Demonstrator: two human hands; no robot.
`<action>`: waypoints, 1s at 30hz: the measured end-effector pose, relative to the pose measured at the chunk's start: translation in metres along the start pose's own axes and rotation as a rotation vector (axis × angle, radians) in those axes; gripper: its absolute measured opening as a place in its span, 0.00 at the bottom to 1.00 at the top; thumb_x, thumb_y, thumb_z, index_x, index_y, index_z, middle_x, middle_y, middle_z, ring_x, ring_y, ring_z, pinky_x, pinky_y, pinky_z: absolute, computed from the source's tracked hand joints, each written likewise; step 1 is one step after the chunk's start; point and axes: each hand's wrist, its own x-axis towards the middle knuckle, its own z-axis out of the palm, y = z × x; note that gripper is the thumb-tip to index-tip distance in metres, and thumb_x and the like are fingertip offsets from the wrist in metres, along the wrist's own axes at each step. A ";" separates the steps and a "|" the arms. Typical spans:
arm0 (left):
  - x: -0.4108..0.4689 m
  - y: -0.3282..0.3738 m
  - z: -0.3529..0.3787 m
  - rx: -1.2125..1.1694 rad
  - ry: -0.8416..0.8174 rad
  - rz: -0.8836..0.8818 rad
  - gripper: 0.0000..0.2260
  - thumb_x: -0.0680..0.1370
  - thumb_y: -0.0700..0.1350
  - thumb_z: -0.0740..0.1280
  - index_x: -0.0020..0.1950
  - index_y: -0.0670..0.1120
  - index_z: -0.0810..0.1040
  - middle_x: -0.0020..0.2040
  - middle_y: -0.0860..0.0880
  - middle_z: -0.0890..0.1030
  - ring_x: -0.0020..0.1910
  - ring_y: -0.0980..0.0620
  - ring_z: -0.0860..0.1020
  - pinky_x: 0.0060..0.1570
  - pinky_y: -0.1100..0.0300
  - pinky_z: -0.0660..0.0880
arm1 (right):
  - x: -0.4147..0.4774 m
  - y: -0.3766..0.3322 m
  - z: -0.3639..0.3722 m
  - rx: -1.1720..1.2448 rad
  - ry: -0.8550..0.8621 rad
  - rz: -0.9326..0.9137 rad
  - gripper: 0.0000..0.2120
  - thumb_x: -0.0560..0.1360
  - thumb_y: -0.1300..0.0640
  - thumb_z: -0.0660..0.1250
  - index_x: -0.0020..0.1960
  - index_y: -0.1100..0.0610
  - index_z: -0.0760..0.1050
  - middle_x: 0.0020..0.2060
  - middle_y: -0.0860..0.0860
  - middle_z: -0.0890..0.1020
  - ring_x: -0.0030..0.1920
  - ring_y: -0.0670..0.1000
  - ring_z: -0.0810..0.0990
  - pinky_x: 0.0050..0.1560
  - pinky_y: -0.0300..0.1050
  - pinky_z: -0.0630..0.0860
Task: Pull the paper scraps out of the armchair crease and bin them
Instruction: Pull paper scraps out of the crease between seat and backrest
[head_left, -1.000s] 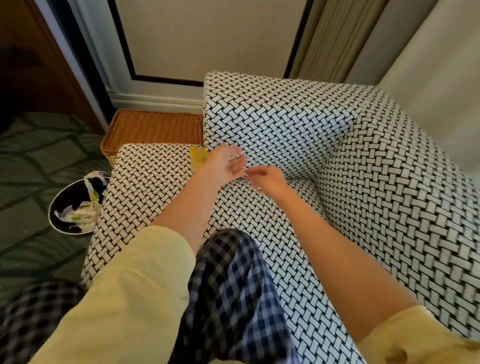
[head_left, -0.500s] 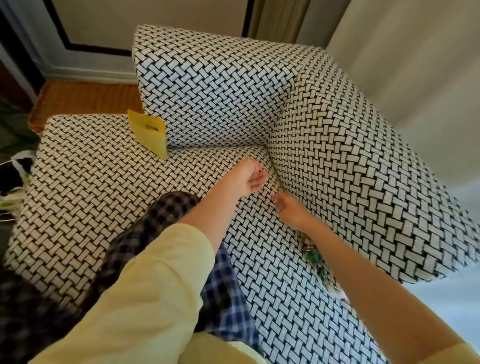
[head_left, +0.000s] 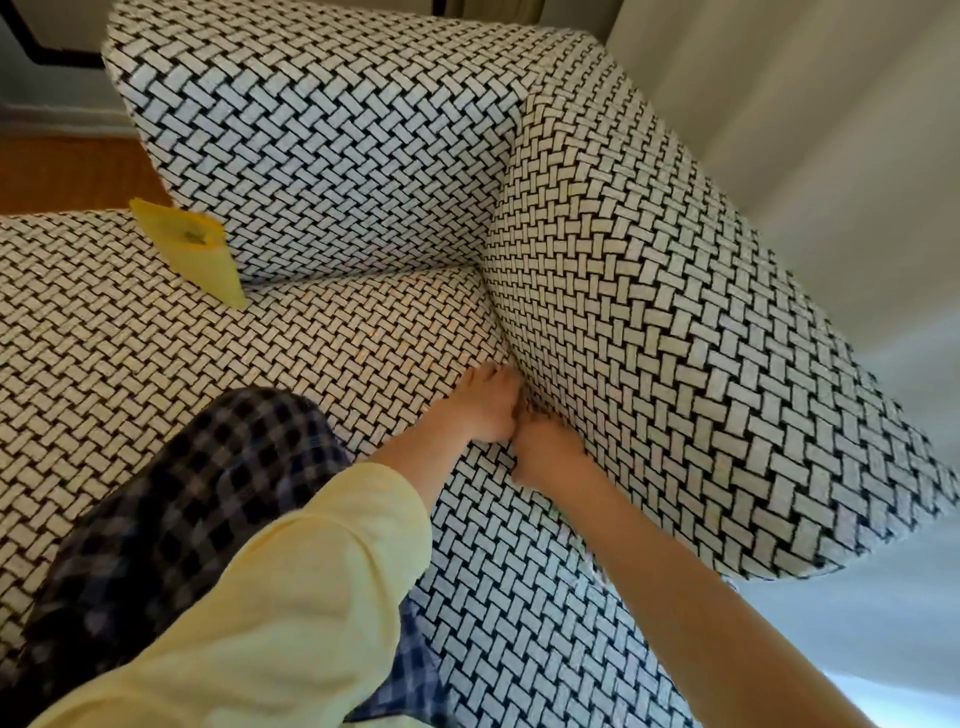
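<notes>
The armchair (head_left: 322, 130) is covered in a black-and-white woven pattern. A yellow paper scrap (head_left: 192, 249) sticks up out of the crease between the seat and the back cushion, at the left. My left hand (head_left: 485, 408) lies with its fingers stretched against the crease between the seat and the right arm cushion (head_left: 675, 338). Touching it, my right hand (head_left: 545, 447) has its fingers pushed into that same crease, hidden by the cushion. No scrap shows at either hand. The bin is out of view.
My knee in dark checked trousers (head_left: 197, 499) rests on the seat. A brown wicker surface (head_left: 62, 171) lies behind the chair at the left. A pale curtain (head_left: 805, 130) hangs close on the right.
The view has swung right and closer. Both hands moved together to the crease by the right arm cushion, and the right hand's fingers went into it. The bin left the view.
</notes>
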 end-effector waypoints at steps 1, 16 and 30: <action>0.005 -0.001 0.002 0.052 -0.035 0.028 0.26 0.79 0.45 0.57 0.76 0.46 0.54 0.77 0.47 0.52 0.76 0.44 0.47 0.73 0.47 0.43 | 0.002 0.000 0.001 0.006 0.022 0.016 0.33 0.77 0.56 0.62 0.75 0.62 0.48 0.70 0.58 0.63 0.69 0.56 0.64 0.65 0.51 0.67; 0.046 0.022 -0.005 0.503 -0.193 -0.084 0.26 0.78 0.48 0.59 0.75 0.48 0.58 0.77 0.44 0.48 0.75 0.42 0.43 0.70 0.37 0.42 | 0.021 0.002 0.027 -0.583 0.314 -0.045 0.20 0.78 0.54 0.58 0.68 0.56 0.63 0.62 0.52 0.69 0.62 0.51 0.66 0.63 0.41 0.63; 0.057 0.004 -0.021 0.433 -0.254 0.091 0.25 0.78 0.47 0.54 0.76 0.50 0.56 0.76 0.50 0.56 0.76 0.48 0.48 0.71 0.41 0.40 | 0.024 0.012 -0.001 -0.539 0.338 -0.225 0.18 0.80 0.56 0.51 0.67 0.60 0.67 0.66 0.56 0.68 0.68 0.55 0.61 0.69 0.43 0.55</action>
